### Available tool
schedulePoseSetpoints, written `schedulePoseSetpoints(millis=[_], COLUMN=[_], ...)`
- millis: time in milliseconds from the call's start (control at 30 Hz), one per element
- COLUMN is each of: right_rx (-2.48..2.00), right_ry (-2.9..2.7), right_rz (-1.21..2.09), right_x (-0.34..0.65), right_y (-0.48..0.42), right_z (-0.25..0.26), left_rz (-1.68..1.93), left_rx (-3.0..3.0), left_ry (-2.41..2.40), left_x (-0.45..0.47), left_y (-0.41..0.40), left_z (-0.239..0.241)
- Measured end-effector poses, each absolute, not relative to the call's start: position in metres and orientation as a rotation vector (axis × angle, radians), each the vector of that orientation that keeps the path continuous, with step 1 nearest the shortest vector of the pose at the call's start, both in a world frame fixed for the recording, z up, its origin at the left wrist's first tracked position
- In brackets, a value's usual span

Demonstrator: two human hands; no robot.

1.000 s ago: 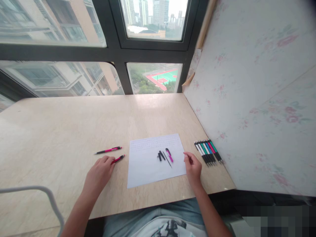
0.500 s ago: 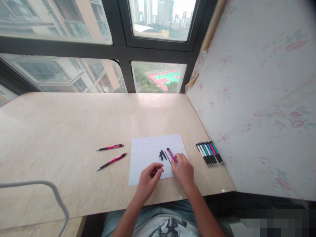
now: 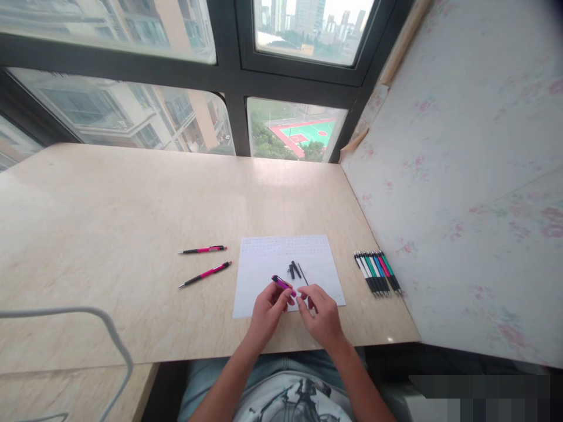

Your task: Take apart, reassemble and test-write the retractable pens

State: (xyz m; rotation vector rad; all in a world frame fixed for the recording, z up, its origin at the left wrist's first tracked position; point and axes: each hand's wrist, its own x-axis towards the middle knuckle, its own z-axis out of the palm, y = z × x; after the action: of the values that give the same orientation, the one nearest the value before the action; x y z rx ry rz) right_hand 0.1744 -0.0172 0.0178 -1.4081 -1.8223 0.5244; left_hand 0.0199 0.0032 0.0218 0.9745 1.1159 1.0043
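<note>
Pinched in my left hand [image 3: 267, 309], the purple barrel [image 3: 281, 283] could slip if my right hand [image 3: 322, 312] (holding anything? I can't tell) bumps its end.

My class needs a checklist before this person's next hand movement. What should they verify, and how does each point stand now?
1. Purple pen body held by the left hand: ok.
2. Right hand empty: cannot tell; its fingertips are partly hidden.
3. Thin dark rod within reach: ok, just beyond the right hand.
4. Paper free of loose pieces: not ok; black pieces lie there.
5. Pink-and-black pens off the paper: ok.
</note>
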Motion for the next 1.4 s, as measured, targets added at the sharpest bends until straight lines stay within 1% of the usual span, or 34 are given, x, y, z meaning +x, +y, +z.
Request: schedulePoseSetpoints(millis=[167, 433, 833, 1000, 1167, 1233, 1400], right_rx=[-1.701, -1.849, -1.775, -1.686, -1.483, -1.392, -1.286], right_ry=[-1.757, -2.003, -2.065, -1.9, -1.648, -1.618, -1.628], right_rz=[0.391, 0.373, 0.204, 0.358, 0.759, 0.873, 0.924], right_x=[0.195, 0.19, 0.198, 0.199, 0.187, 0.179, 0.164], right_y=[0.003, 0.037, 0.035, 0.032, 0.015, 0.007, -0.003], right_z=[0.007, 0.012, -0.001, 0.004, 0.023, 0.032, 0.047], left_rz=[1.086, 1.078, 1.052, 1.065, 1.069, 1.07, 1.076], left_rx=[0.749, 0.557, 0.484, 0.456, 0.358, 0.32, 0.309], left_ry=[1.009, 0.877, 0.834, 0.815, 0.743, 0.705, 0.669], left_x=[0.016, 0.011, 0.009, 0.008, 0.006, 0.005, 0.004], left_y=[0.006, 0.008, 0.008, 0.008, 0.007, 0.007, 0.007], left_z=[0.018, 0.014, 0.019, 0.017, 0.015, 0.014, 0.013])
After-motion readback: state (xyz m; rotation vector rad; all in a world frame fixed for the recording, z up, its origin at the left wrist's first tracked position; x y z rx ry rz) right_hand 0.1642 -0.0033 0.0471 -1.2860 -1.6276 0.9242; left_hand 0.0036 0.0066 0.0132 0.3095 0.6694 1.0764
